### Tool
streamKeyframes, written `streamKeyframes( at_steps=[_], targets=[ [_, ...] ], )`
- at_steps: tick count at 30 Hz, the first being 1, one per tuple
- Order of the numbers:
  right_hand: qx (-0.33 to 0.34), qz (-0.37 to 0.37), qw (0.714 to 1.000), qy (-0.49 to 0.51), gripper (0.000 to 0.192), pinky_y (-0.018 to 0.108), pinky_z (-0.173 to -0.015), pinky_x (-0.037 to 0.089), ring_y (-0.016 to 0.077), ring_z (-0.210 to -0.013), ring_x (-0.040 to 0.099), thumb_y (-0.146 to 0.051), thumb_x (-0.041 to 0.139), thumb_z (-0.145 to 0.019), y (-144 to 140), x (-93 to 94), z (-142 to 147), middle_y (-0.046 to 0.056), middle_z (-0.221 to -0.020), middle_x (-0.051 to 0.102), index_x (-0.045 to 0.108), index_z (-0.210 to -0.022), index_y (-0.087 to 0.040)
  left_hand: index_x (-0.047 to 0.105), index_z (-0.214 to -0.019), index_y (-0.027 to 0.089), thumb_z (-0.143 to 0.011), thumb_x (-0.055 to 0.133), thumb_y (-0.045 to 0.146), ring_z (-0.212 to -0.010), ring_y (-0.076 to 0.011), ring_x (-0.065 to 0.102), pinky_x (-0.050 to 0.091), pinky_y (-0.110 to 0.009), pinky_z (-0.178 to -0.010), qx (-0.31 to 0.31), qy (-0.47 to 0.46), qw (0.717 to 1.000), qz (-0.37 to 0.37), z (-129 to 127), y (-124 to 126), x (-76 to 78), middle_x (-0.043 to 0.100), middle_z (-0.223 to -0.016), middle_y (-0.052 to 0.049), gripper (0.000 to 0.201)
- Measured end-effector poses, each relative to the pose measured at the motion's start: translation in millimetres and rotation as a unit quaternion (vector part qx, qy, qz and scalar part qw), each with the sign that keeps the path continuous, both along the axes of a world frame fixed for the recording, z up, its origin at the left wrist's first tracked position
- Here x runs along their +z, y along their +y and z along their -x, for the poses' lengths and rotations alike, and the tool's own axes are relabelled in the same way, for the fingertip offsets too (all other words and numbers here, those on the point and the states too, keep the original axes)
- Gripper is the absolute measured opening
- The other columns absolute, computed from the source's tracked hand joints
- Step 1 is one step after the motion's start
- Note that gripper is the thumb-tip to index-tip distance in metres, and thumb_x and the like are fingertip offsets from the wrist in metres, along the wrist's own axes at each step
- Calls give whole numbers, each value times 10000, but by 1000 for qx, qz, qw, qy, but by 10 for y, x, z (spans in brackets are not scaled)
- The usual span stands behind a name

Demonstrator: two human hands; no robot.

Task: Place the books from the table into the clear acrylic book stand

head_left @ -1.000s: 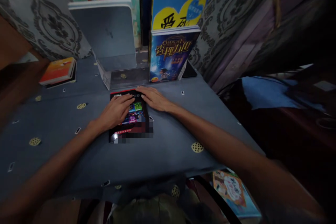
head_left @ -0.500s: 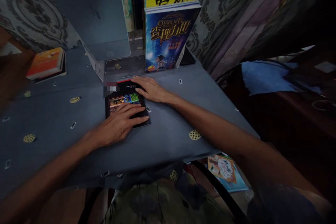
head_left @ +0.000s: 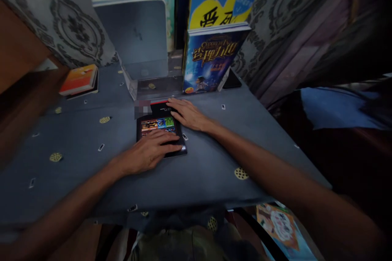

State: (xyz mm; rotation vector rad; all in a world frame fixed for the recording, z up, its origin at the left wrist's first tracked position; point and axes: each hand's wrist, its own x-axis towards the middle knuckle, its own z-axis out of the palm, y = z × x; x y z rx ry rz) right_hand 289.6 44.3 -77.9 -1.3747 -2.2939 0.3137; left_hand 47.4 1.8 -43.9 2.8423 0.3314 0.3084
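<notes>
A thin black-covered book (head_left: 159, 122) with small coloured pictures and a red top edge lies flat on the cloth-covered table. Across its lower half rests my left hand (head_left: 150, 151), fingers stretched out and hiding some of the pictures. My right hand (head_left: 190, 115) touches the upper right edge with its fingers extended, the palm lying toward the tablecloth. Neither hand is gripping the book. A blurred patch covers its upper left corner.
Behind the book stand a clear bookend (head_left: 159, 86), a grey-blue panel (head_left: 137, 36), a blue novel (head_left: 211, 63) and a yellow-and-blue book (head_left: 223, 4). Orange books (head_left: 79, 79) lie at the left. The table's edge (head_left: 284, 142) runs along the right. A picture book (head_left: 280, 228) lies below.
The camera view has shifted, so everything sits further right and lower. Both hands stay on the book, with barely any movement against it.
</notes>
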Motion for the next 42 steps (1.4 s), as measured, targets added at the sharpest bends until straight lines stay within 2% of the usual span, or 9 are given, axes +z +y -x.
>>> streamKeyframes(
  at_steps=[2, 7, 10, 16, 20, 24, 27, 35, 42],
  targets=[
    [1, -1, 1000, -5, 487, 512, -1221, 311, 247, -1500, 371, -315, 378, -1034, 1, 0, 0, 129, -1592, 440, 489, -1481, -156, 624, -1340, 270, -1002, 399, 153, -1302, -223, 562, 457, -477, -1109, 43, -13, 999, -10, 79, 154, -28, 623, -1401, -79, 422],
    [-1, -2, 1000, -13, 474, 526, -1213, 326, 241, -1497, 378, -326, 375, -1034, 14, -12, 3, 106, -1588, 451, 505, -1471, -195, 645, -1298, 190, -1017, 367, 230, -1231, -255, 598, 477, -511, -1070, 223, -48, 973, -46, 354, 714, -117, 645, -1354, -127, 398],
    [-5, -1, 1000, -23, 478, 538, -1208, 328, 248, -1495, 381, -319, 380, -1026, -3, 1, 4, 111, -1588, 449, 509, -1469, -193, 667, -1249, 179, -997, 372, 223, -1177, -242, 626, 489, -481, -1053, 263, -69, 962, -21, 447, 945, -132, 683, -1294, -108, 391],
    [15, -32, 997, -73, 451, 617, -1199, 272, 293, -1456, 438, -241, 388, -1000, -57, 139, 151, 133, -1492, 565, 588, -1399, -176, 628, -1304, 200, -938, 438, 200, -1178, -222, 648, 486, -438, -1055, 290, -113, 949, 48, 483, 1051, -161, 718, -1261, -63, 413],
    [97, -35, 991, -81, 430, 528, -1180, 350, 261, -1401, 501, -205, 410, -997, 28, 220, 485, 120, -1445, 612, 608, -1379, -180, 505, -1431, 169, -912, 415, 157, -1191, -210, 651, 466, -432, -1083, 296, -149, 940, 76, 515, 1090, -225, 733, -1242, -69, 527],
    [149, -35, 983, -99, 423, 475, -1176, 371, 273, -1407, 489, -168, 438, -988, 164, 254, 820, 168, -1457, 590, 611, -1366, -91, 493, -1428, 142, -910, 377, 132, -1181, -203, 659, 461, -416, -1088, 290, -155, 942, 71, 534, 1118, -258, 730, -1248, -84, 531],
    [171, -32, 980, -99, 408, 488, -1172, 370, 277, -1391, 506, -156, 452, -982, 169, 249, 939, 165, -1442, 602, 636, -1343, -105, 506, -1411, 137, -902, 375, 118, -1165, -202, 666, 475, -400, -1066, 291, -149, 942, 79, 531, 1118, -256, 727, -1252, -86, 525],
    [228, -11, 972, -53, 412, 556, -1183, 343, 263, -1439, 456, -182, 468, -977, -300, 225, 914, 82, -1464, 601, 661, -1336, -243, 505, -1408, 141, -885, 398, 90, -1169, -188, 656, 448, -381, -1079, 299, -141, 940, 88, 533, 1121, -246, 727, -1242, -68, 536],
    [273, -7, 961, -49, 388, 532, -1247, 259, 232, -1475, 415, -287, 475, -1007, -751, 230, 857, 65, -1501, 567, 635, -1359, -248, 526, -1376, 131, -892, 403, 79, -1199, -205, 642, 438, -398, -1092, 293, -145, 942, 83, 516, 1093, -229, 731, -1237, -76, 502]
  ],
)
